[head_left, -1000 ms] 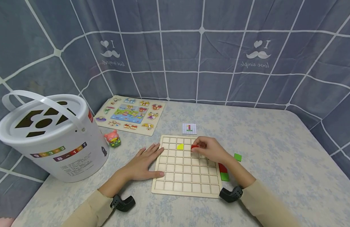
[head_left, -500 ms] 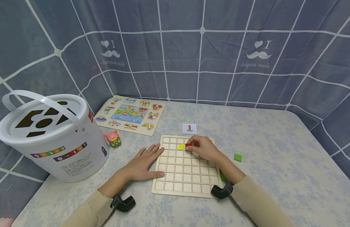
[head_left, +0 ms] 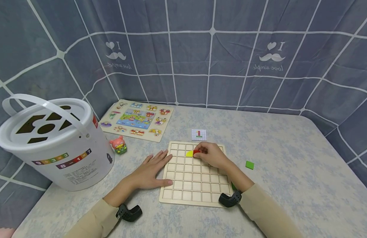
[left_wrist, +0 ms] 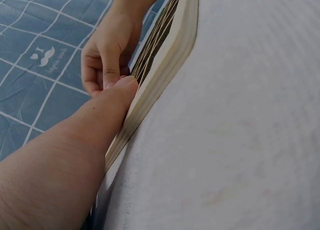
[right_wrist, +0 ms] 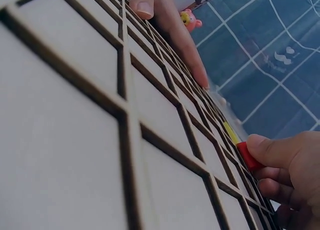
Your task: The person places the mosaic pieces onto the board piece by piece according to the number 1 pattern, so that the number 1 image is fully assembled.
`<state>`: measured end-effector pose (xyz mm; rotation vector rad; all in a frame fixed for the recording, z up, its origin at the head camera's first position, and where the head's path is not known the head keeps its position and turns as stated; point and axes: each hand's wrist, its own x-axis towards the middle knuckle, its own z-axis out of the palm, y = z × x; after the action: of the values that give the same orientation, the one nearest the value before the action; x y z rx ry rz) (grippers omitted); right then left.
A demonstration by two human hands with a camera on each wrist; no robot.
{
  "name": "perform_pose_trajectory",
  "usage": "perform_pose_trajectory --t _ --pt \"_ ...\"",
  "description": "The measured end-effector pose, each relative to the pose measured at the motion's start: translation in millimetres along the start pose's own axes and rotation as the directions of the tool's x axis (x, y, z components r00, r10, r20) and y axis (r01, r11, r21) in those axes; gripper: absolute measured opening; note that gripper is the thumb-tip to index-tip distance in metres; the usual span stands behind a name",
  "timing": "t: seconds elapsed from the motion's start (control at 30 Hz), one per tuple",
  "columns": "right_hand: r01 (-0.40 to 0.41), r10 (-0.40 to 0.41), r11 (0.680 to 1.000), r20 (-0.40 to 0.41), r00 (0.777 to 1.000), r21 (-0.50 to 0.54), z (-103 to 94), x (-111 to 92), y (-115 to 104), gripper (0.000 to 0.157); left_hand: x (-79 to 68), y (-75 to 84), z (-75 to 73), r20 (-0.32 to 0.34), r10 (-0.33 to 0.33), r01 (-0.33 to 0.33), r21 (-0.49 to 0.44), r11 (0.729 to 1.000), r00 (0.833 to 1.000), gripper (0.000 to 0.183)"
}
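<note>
Nearest, the board (head_left: 189,202) lies flat on the table (head_left: 275,148), the black camera (head_left: 230,199) on the right wrist overhanging its near right corner. The left hand (head_left: 152,170) rests with fingers spread and straight, its thumb and fingertips at the board's left edge, gripping nothing; should that light press ease, a push from the other side could slide the board. A green tile, partly hidden by the right forearm, sits beside the right edge, and that sleeve could drag it if the arm sweeps back low. A second green tile (head_left: 249,165) lies farther out. Well apart from the left hand, the right hand (head_left: 212,155) pinches the red tile (right_wrist: 249,156) between thumb and fingers, over the board's second row from the far side, just right of the yellow tile (head_left: 189,153). Whether it has dropped into its cell I cannot tell, as the fingers cover much of it; let go askew, it would likely catch on a ridge, and a sideways nudge might unseat the yellow one. Beyond the far edge lies the card (head_left: 199,134), then the curtain (head_left: 189,53).
</note>
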<state>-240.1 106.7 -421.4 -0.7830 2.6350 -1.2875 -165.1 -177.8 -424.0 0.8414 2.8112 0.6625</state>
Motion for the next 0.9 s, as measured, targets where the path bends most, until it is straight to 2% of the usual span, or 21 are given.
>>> perform_pose_trajectory --t 0.2,0.5,0.73,0.9 --pt "0.006 -0.006 1.000 -0.009 1.000 0.019 0.3 -0.3 3.1 0.015 -0.2 -0.4 0.3 0.001 -0.006 0.006 0.001 1.000 1.000 0.093" --pt "-0.012 0.013 1.000 -0.026 1.000 0.024 1.2 -0.8 4.3 0.011 0.2 -0.9 1.2 0.000 -0.004 0.004 0.003 1.000 1.000 0.093" --pt "0.022 -0.025 0.999 -0.080 0.996 -0.036 1.5 -1.7 6.5 0.015 0.6 -1.9 1.6 -0.002 -0.009 0.009 0.007 1.000 1.000 0.093" --pt "0.030 -0.035 0.998 -0.085 0.996 -0.062 2.1 -2.3 6.5 0.018 0.6 -1.7 1.4 -0.002 -0.006 0.006 0.002 1.000 1.000 0.093"
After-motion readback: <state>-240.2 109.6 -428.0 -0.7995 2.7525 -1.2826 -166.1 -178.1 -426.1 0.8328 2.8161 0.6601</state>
